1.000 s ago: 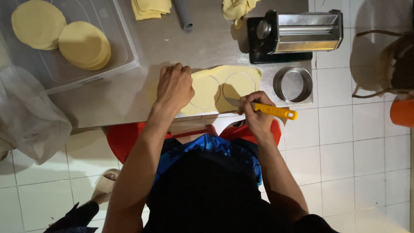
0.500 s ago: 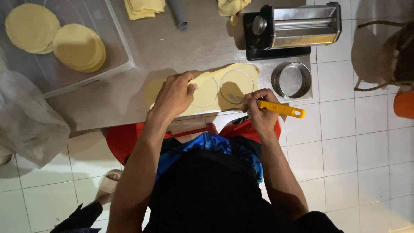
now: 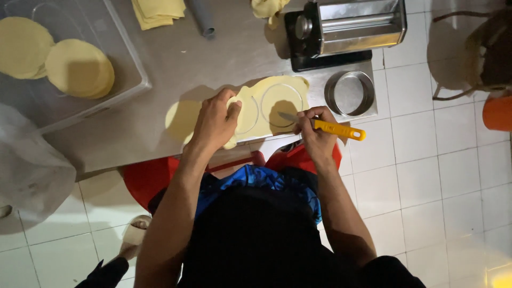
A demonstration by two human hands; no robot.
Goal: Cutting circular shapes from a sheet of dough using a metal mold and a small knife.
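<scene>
A flat sheet of pale yellow dough (image 3: 266,106) lies on the steel table (image 3: 176,69), marked with round cut outlines. My left hand (image 3: 215,120) presses flat on the sheet's left part. My right hand (image 3: 316,133) grips a knife with a yellow handle (image 3: 338,129); its blade rests on the dough near the right-hand circle, at the sheet's lower right edge.
A metal ring cutter (image 3: 350,93) sits right of the dough. A pasta roller machine (image 3: 346,26) stands behind it. A clear tray (image 3: 120,53) at left holds stacked dough rounds (image 3: 80,68). Folded dough strips (image 3: 158,12) lie at the back. A red stool (image 3: 154,178) is under me.
My left hand has slid slightly right on the dough. The knife stays at the sheet's right edge. The view has shifted a little downward.
</scene>
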